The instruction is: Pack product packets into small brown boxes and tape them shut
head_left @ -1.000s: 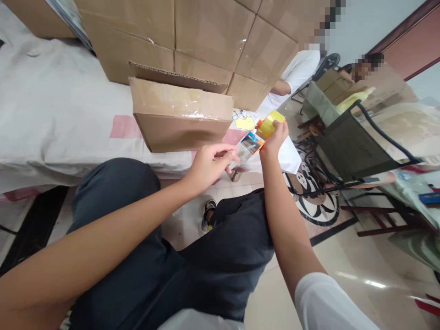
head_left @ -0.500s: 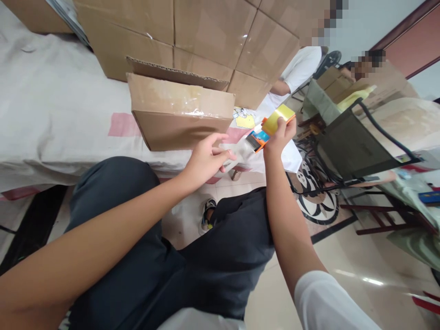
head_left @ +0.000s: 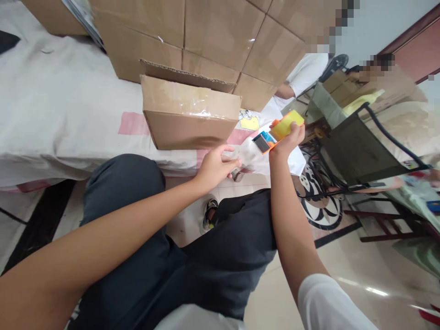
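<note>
My right hand [head_left: 290, 137] grips an orange tape dispenser with a wide yellow roll [head_left: 288, 124]; its blue and dark front end [head_left: 263, 142] points left toward my other hand. My left hand [head_left: 218, 166] is held in the air by the table edge, its fingers apart and curved, with nothing I can make out between them. Just beyond it a cardboard box [head_left: 189, 128] rests on the cloth-covered table, a flap at its top raised and shiny clear tape across its upper front.
Large stacked cartons [head_left: 220, 34] rise behind the box. The table has a pale cloth [head_left: 75, 105] with pink patches. A person in a white sleeve [head_left: 311, 68] is beyond the cartons. To the right stand a dark mesh chair [head_left: 360, 146] and a wooden stool [head_left: 385, 224].
The whole view has shifted slightly, so box and hands appear further right. The dispenser has turned a little in my right hand, showing more of its front end. Both hands keep much the same pose.
</note>
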`<action>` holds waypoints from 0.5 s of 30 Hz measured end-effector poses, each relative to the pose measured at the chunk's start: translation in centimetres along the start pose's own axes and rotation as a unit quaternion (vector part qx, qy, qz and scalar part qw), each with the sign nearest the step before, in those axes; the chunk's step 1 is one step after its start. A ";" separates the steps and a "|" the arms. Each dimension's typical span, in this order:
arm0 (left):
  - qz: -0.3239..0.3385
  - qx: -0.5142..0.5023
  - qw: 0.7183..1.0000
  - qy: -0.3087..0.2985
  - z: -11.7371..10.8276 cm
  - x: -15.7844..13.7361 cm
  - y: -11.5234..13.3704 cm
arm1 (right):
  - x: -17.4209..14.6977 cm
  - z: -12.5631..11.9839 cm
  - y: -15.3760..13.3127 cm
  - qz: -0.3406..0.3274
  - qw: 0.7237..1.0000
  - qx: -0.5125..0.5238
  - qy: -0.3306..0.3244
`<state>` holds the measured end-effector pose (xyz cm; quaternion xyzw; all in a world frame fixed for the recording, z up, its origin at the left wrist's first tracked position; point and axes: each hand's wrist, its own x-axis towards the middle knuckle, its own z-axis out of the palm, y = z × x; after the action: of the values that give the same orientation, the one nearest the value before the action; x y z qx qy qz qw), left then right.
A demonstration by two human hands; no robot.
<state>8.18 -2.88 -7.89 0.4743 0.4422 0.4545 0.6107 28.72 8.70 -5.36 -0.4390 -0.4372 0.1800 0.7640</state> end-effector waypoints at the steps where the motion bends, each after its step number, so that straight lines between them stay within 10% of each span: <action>1: -0.005 -0.002 1.000 0.004 0.1 0.1 -0.2 | -0.1 0.1 -0.2 0.003 1.000 0.006 0.002; 15: -0.019 -0.055 0.998 0.035 1.2 1.4 -1.6 | -1.6 1.8 -3.5 0.006 0.997 0.080 -0.002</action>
<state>9.85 -1.96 -9.43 0.4156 0.4464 0.4829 0.6283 25.99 6.61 -2.83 -0.3787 -0.4201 0.2196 0.7949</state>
